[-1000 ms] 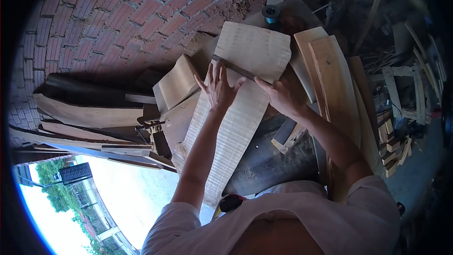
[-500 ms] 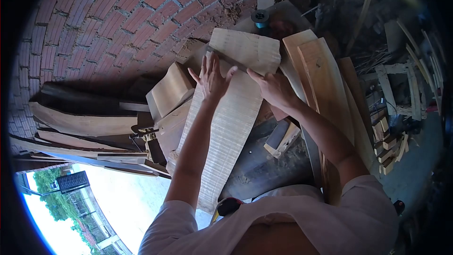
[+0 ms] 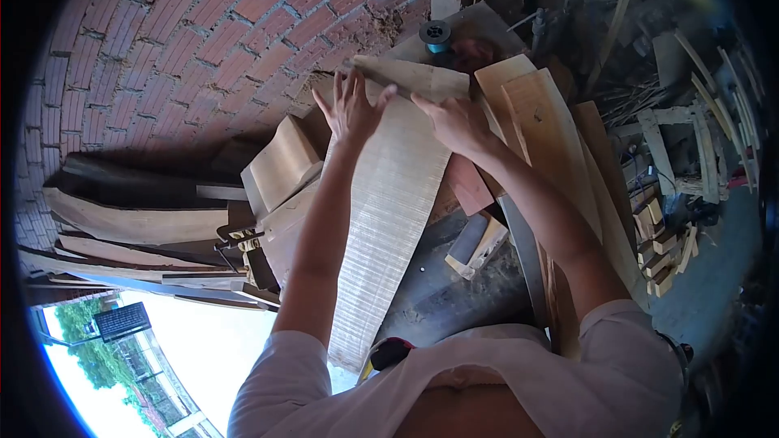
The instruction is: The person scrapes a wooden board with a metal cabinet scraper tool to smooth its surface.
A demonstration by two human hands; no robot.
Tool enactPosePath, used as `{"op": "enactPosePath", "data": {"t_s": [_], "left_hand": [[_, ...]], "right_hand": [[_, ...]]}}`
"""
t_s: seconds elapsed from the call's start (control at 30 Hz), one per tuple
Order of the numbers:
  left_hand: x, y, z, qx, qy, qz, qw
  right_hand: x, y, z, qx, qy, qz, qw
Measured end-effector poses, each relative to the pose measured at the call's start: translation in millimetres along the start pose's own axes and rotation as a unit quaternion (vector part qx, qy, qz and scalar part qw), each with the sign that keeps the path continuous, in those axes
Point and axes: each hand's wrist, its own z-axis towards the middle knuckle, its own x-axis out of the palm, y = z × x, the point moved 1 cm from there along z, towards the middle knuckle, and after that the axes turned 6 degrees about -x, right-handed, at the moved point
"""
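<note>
Nearest you, your pale shirt (image 3: 503,381) fills the bottom of the view, with a dark red-and-yellow tool (image 3: 388,352) peeking out at its upper edge. From there a long pale board (image 3: 381,211) with fine cross ripples runs away from you, its near end just above the shirt and its far end up by your hands. To its right, a small offcut (image 3: 477,243) lies on the dark bench (image 3: 442,296), and curved planks (image 3: 560,146) stand just beyond your right forearm. To the left of the board sits a chunky block (image 3: 280,164), and farther left a stack of dark and pale slabs (image 3: 138,219) lies along the foot of the brick wall (image 3: 178,40). Your left hand (image 3: 350,109) rests flat on the far part of the board, fingers spread and open, not wrapped around anything. Your right hand (image 3: 453,123) lies on the board's right edge just beside it, fingers bent over the wood; how firmly it grips you cannot tell. Touching both sets of fingertips, a second pale piece (image 3: 410,77) lies across the far end of the board. Just beyond it a dark spool (image 3: 435,33) stands on a grey slab, close to the wall.
</note>
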Motion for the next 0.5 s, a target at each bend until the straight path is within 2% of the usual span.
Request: {"op": "enactPosePath", "data": {"t_s": [0.1,0.17,0.27,0.4,0.43,0.5], "left_hand": [[-6.8,-3.1,22.8,-0.028,0.056,-0.007,0.998],[-2.2,2.7,0.5,0.008,-0.001,0.002,1.000],[-12.1,-7.4,-49.4,0.035,0.001,0.058,0.998],[6.2,-9.4,-11.9,0.022,-0.033,0.037,0.999],[1.3,-12.7,12.3,0.019,-0.017,0.004,1.000],[-13.2,-17.9,43.1,0.009,-0.004,-0.027,1.000]], "right_hand": [[0.3,2.7,20.5,0.013,-0.016,-0.009,1.000],[-9.1,13.9,-0.8,0.013,-0.003,-0.001,1.000],[-1.3,16.1,-49.0,0.005,0.010,0.002,1.000],[-16.3,9.2,-16.4,0.027,0.017,0.005,0.999],[0.5,-2.8,-0.9,0.003,-0.039,0.004,0.999],[-3.8,3.7,18.7,0.021,-0.045,0.002,0.999]]}}
